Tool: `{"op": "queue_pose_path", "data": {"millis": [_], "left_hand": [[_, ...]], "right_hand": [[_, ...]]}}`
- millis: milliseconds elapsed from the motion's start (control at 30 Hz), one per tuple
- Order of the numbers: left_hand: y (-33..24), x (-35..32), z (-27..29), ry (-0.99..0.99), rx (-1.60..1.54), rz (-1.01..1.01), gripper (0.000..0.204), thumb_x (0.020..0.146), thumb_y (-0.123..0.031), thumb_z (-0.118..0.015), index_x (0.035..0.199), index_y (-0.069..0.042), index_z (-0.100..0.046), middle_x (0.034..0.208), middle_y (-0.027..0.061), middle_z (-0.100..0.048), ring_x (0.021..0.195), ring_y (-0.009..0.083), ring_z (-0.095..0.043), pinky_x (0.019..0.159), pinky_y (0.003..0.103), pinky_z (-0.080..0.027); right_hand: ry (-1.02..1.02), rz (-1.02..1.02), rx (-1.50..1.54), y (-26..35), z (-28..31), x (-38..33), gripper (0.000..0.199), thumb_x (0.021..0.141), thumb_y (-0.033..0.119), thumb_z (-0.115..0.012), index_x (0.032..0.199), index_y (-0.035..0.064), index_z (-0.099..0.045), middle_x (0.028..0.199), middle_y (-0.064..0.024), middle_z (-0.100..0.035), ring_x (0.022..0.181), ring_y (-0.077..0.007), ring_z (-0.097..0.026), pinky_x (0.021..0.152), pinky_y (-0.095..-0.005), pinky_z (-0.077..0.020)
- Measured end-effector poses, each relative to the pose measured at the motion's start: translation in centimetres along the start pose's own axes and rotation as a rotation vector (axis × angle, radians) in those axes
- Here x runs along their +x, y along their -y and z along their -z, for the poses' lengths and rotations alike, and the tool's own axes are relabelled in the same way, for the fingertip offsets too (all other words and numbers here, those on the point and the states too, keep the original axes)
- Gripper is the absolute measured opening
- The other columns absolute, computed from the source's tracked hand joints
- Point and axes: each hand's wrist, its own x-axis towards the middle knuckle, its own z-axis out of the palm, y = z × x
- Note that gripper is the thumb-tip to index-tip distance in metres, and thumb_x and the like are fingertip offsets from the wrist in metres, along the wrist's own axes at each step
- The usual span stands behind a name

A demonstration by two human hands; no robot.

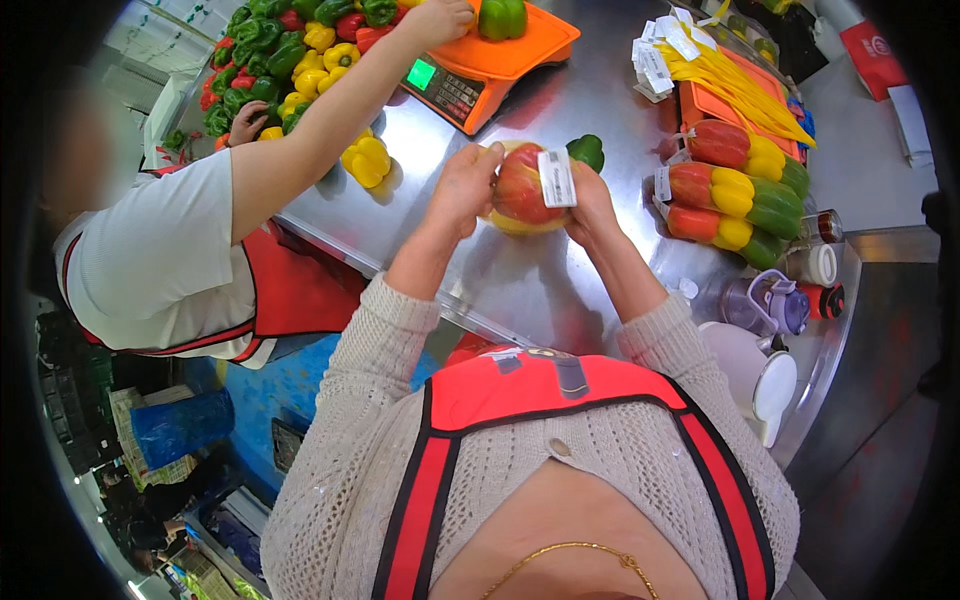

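Head view: left hand (462, 188) and right hand (592, 203), each grip closed on wrapped pepper pack (520, 190) held just above steel bench (520, 280). White label (557, 178) on top; best pressed flat, pack steadied.

Wrapped peppers (525, 190) red, yellow, green — white label (557, 178); scale (500, 55) orange.

Bare steel table (560, 110) between scale (480, 70) and packed peppers (735, 190)

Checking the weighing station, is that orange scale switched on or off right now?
On. The orange scale shows a lit green display, and a green pepper sits on its tray.
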Motion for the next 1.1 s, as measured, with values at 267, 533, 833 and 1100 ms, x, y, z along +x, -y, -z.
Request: {"op": "queue_pose_path", "data": {"millis": [267,533,833,1100], "left_hand": [[1.9,5.5,3.4,0.010,-0.037,0.136,0.033,0.099,-0.038,-0.058,0.086,-0.008,-0.054,0.059,-0.0002,-0.045,0.043,0.0103,-0.036,0.040,0.028,-0.027],[10.1,8.7,4.0,-0.071,-0.468,0.414,0.025,0.102,-0.029,-0.055,0.086,-0.009,-0.054,0.068,0.0005,-0.052,0.052,0.0129,-0.046,0.045,0.032,-0.038],[14.0,10.3,3.8,-0.238,0.015,-0.112,0.015,0.096,-0.015,-0.059,0.088,-0.005,-0.051,0.083,0.0034,-0.057,0.074,0.0130,-0.055,0.064,0.031,-0.048],[14.5,9.8,1.8,0.116,-0.117,-0.125,0.015,0.094,-0.015,-0.064,0.089,-0.008,-0.052,0.086,0.0006,-0.059,0.078,0.0098,-0.055,0.071,0.027,-0.050]], "right_hand": [[-0.018,-0.188,-0.163,-3.0,-0.1,5.3,0.024,0.099,0.021,-0.051,0.104,0.0030,-0.066,0.091,-0.0058,-0.068,0.075,-0.0167,-0.064,0.065,-0.0318,-0.0519],[-0.090,-0.090,-0.178,-7.6,2.7,7.3,0.027,0.097,0.022,-0.052,0.098,0.0007,-0.068,0.095,-0.0122,-0.070,0.085,-0.0223,-0.067,0.075,-0.0384,-0.0522],[-0.179,0.048,-0.429,-12.2,5.1,9.3,0.031,0.099,0.020,-0.042,0.097,-0.0029,-0.062,0.096,-0.0197,-0.070,0.088,-0.0247,-0.066,0.079,-0.0389,-0.0509],[-0.248,0.308,-0.694,-5.0,3.1,0.4,0.031,0.101,0.020,-0.049,0.127,0.0051,-0.053,0.117,-0.0195,-0.064,0.109,-0.0310,-0.062,0.093,-0.0384,-0.0474]]}}
